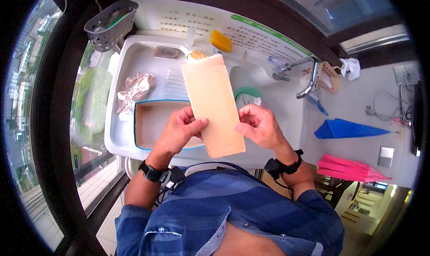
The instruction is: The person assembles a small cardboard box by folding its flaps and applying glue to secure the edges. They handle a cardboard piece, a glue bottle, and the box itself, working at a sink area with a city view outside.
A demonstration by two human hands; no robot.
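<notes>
Upright in front of me is a flat tan rectangle (pixel 215 106), like a paper envelope or card, with a crease near its upper end. My left hand (pixel 181 128) pinches its left edge, thumb on the front and fingers partly behind. At the opposite edge, my right hand (pixel 260 127) is closed with curled fingers and thumb against the rectangle. Under and beside my left hand lies a shallow open box (pixel 154 117) with a blue rim. A green bowl (pixel 246 93) with a checked cloth shows beyond my right hand.
The white sink (pixel 112 121) has a ribbed drainboard, a crumpled cloth (pixel 136 88) and a metal soap dish (pixel 165 52). Yellow sponge (pixel 221 41) and faucet (pixel 309 79) stand along the back. Blue (pixel 347 128) and pink towels (pixel 349 167) hang at right; a grey basket (pixel 109 25) hangs upper left.
</notes>
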